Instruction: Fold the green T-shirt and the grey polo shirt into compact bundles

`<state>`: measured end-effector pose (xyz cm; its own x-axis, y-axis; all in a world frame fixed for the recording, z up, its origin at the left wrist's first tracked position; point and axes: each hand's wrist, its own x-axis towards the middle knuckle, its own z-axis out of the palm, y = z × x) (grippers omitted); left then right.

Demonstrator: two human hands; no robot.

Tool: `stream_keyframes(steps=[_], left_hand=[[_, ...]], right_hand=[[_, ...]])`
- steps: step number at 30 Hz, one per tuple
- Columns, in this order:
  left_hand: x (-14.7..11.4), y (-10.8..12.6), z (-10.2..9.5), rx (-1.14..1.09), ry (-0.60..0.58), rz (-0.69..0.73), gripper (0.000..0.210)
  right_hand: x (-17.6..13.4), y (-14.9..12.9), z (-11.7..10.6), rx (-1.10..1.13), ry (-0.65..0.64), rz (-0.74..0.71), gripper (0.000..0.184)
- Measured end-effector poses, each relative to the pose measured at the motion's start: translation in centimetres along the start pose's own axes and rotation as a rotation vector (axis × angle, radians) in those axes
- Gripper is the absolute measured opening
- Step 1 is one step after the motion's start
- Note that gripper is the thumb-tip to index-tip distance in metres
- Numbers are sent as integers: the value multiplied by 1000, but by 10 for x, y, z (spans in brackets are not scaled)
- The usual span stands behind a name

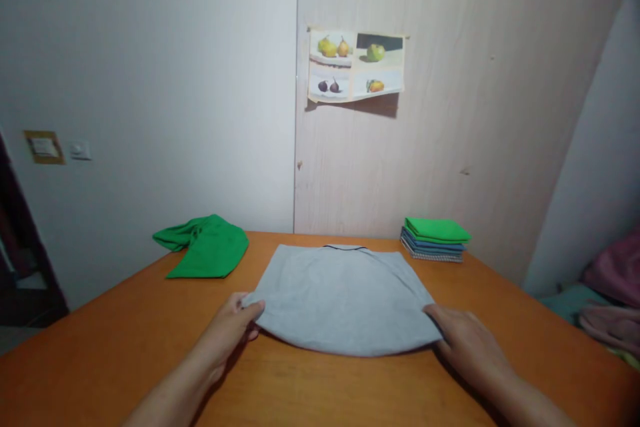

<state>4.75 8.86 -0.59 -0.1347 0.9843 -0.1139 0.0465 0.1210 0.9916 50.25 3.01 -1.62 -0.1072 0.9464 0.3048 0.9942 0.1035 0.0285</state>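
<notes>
Both near corners of the gray shirt (345, 300), spread on the orange table (320, 393), are pinched between thumb and fingers of the left hand (233, 323) and right hand (467, 340), probably for tautness. Beyond the shirt's left lies a green garment (217, 250); beyond its right, a folded cloth stack (435, 240). No writing is legible.

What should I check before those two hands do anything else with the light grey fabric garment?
1. Left hand gripping the light grey fabric garment's near left corner: ok.
2. Right hand gripping its near right corner: ok.
3. Garment free of creases: not ok; some show toward its right side.
4. Garment apart from the rumpled green cloth: ok.
5. Neat stack of folded cloths, bright green on top, standing upright: ok.
6. Garment's underside smooth: cannot tell; hidden.
</notes>
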Motion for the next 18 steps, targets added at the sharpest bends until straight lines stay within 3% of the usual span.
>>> stream_keyframes(steps=[4,13,18], left_hand=[[-3,3,-6,154,104,119,55],[-15,-7,-37,482,33,342,27],[-32,-12,-66,535,-149,306,16]], right_hand=[[-5,-1,-8,-35,0,22,35],[-46,9,-8,29,36,18,37],[-79,12,-22,263,-64,0,33]])
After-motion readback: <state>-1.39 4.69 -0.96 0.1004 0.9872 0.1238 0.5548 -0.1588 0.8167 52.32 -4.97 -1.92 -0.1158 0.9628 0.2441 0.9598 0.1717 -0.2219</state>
